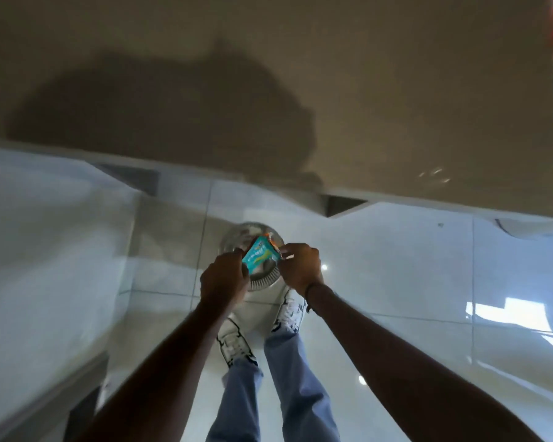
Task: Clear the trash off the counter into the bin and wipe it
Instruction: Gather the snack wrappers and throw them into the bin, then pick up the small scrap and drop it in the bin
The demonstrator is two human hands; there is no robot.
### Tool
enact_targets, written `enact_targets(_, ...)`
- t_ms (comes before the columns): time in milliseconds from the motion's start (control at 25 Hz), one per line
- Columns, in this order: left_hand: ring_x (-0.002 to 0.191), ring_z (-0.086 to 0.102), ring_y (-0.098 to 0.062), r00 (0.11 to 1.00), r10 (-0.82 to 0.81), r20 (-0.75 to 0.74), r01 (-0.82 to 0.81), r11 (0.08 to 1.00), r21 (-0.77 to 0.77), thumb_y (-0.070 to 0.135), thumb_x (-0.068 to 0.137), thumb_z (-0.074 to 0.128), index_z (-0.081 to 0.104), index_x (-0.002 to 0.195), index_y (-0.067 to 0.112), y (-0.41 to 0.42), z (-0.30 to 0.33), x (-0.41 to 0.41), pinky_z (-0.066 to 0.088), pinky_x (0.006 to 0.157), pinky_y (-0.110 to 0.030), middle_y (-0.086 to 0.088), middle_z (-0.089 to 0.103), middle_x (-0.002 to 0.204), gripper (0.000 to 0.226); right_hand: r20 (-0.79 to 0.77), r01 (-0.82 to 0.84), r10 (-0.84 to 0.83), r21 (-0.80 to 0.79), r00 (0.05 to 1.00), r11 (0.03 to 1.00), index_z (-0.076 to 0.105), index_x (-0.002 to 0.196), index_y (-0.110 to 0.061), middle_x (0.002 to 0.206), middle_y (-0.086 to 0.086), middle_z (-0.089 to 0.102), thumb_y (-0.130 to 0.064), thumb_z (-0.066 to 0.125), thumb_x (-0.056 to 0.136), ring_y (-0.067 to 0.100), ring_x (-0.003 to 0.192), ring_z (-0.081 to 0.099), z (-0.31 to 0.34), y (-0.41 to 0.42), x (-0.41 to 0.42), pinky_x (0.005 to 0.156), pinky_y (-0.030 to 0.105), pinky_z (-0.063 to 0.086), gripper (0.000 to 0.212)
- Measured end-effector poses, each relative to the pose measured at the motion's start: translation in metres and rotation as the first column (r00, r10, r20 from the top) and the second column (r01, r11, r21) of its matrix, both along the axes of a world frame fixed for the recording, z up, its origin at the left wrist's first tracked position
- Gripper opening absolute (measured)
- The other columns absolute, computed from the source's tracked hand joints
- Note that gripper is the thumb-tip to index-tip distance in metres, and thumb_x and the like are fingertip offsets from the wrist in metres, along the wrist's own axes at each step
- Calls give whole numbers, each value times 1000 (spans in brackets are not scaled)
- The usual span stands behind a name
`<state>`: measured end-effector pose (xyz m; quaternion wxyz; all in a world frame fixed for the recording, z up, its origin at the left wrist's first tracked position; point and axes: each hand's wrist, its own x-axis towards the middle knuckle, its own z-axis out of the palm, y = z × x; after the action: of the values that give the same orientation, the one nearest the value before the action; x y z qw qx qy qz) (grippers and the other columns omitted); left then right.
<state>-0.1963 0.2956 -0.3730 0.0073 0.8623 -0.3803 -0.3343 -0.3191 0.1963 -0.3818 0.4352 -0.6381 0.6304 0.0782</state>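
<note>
Left hand and right hand both closed on teal wrapper, one at each end; wrapper held directly above round metal bin on glossy tiled floor, in front of white sneakers; beige counter above, picture blurred

- Looks like a home kitchen, blurry frame
- Beige counter overhanging glossy white floor tiles
- Small round metal bin on floor below counter edge
</note>
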Motion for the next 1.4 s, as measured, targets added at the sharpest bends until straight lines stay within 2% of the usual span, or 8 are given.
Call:
enact_targets(80, 112, 68, -35, 998, 22, -53, -21, 999, 33, 25, 100, 51, 53, 138, 20, 8, -31, -5, 57, 88, -45, -14, 68, 123, 39, 2, -47, 47, 57, 999, 997, 79, 100, -18, 107, 9, 79, -9, 66, 73, 31, 101, 73, -31, 1, -5, 93, 38, 59, 32)
enact_targets(160, 116, 67, -33, 996, 47, -81, -42, 997, 66, 23, 98, 54, 43, 148, 20, 19, -38, -5, 58, 92, -45, -14, 66, 129, 51, -1, -53, 54, 80, 999, 995, 77, 109, -21, 114, 5, 77, -12, 69, 75, 27, 104, 72, -35, 1, -10, 96, 35, 58, 35)
enact_targets(240, 116, 67, -33, 995, 58, -81, -51, 994, 95, 22, 97, 56, 38, 150, 17, 27, -21, -5, 58, 91, -45, -13, 67, 128, 57, 27, 12, -14, 91, 1000, 996, 77, 109, -25, 111, 1, 78, -14, 70, 75, 22, 98, 75, -15, 0, -18, 92, 33, 60, 36)
enact_targets(360, 116, 66, -30, 996, 38, -83, -29, 994, 102, 25, 96, 58, 49, 141, 17, 28, 41, -5, 57, 90, -43, -11, 67, 125, 46, 76, -10, 1, 114, 997, 993, 79, 96, -25, 100, -3, 79, -11, 66, 74, 17, 88, 76, 45, -2, -27, 85, 35, 63, 29)
enact_targets(720, 100, 69, -18, 999, -49, 20, 53, 948, -314, 23, 98, 54, 65, 117, 21, -28, 278, 17, 58, 83, -34, 1, 68, 116, 22, 310, -93, 120, -99, 943, 991, 79, 84, -17, 86, 2, 80, -6, 62, 80, 22, 79, 75, 269, -31, 6, 78, 37, 61, 21)
enact_targets(960, 114, 62, -23, 990, -54, 134, 115, 856, -504, 18, 98, 53, 66, 124, 14, -93, 337, 79, 52, 97, -35, -6, 65, 125, 29, 436, -51, 199, -329, 878, 943, 79, 87, -16, 86, 0, 80, -8, 53, 83, 16, 76, 73, 342, -103, 68, 73, 29, 59, 27)
enact_targets(1160, 140, 46, -29, 963, -194, 184, 249, 902, -352, 27, 96, 54, 53, 143, 15, -152, 325, 136, 43, 114, -40, -10, 47, 153, 48, 274, -49, 182, -428, 945, 902, 75, 108, -16, 102, 5, 77, -13, 60, 84, 24, 93, 71, 351, -186, 129, 87, 34, 58, 28)
enact_targets(1400, 140, 45, -27, 868, -437, 235, 483, 852, -203, 41, 93, 51, 48, 140, 26, -157, 297, 179, 46, 109, -45, -7, 43, 156, 49, -86, -256, 245, -482, 966, 838, 57, 134, -17, 122, 17, 60, -22, 60, 87, 41, 111, 58, 333, -250, 183, 91, 45, 54, 47)
